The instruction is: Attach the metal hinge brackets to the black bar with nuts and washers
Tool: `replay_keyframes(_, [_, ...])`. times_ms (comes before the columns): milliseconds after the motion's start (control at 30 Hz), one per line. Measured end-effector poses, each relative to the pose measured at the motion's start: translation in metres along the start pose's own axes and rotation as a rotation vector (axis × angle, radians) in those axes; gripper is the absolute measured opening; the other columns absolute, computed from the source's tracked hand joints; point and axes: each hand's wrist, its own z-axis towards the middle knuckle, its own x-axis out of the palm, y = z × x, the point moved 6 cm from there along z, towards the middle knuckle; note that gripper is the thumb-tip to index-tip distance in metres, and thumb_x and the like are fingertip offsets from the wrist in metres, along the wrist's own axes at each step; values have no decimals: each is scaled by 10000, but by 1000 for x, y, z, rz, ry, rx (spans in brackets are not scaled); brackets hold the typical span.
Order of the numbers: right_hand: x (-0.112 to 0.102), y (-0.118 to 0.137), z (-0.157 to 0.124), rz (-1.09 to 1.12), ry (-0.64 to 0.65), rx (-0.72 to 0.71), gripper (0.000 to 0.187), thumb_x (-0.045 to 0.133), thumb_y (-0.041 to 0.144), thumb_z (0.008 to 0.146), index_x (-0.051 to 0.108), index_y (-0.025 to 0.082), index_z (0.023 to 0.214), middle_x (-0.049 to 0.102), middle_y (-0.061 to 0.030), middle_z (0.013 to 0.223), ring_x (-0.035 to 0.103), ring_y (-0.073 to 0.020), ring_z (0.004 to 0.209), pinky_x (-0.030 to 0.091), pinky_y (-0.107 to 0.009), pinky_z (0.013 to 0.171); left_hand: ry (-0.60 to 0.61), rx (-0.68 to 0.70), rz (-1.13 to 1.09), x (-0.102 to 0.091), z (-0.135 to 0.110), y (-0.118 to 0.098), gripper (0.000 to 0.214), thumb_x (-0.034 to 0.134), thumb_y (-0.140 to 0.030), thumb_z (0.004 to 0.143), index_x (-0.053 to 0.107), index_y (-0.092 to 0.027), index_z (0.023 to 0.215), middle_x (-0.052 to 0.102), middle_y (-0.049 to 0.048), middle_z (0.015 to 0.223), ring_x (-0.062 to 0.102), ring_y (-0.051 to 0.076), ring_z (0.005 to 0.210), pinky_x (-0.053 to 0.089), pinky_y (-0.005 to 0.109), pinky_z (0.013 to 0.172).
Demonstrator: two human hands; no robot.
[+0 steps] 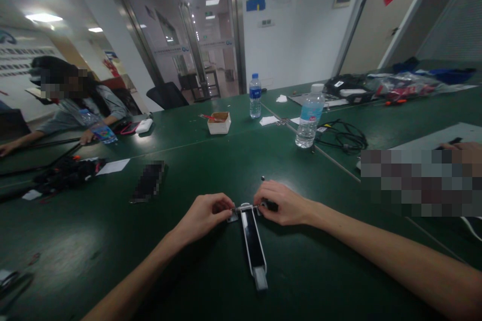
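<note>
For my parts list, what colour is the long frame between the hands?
The frame is white, clearest in the head view.

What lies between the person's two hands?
In the head view, the far end of a white-framed dark device lies between the left hand and right hand.

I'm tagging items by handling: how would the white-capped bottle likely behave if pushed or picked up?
The white-capped bottle stands upright and tall on a narrow base, so a push high up would probably tip it. Its round shape suggests it could roll once down. The clear sides look like thin plastic, so it may flex when squeezed.
</note>
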Motion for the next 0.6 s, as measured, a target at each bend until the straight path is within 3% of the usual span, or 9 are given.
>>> replay_keyframes(433, [0,-1,-1,1,-5,4,110,568,129,810,578,159,915,614,-33,868,537,-145,801,406,-297,732,-23,26,-4,4,0,0,172,590,-279,854,669,-184,973,681,3,914,619,159,796,478,267,711])
replay_keyframes(600, [-1,0,0,6,-23,-8,114,561,123,810,577,159,917,621,-36,860,542,-145,790,411,-295,726,-64,87,80,5,-2,-2,166,585,-260,871,661,-199,1005,656,-4,891,592,148,751,459,253,655])
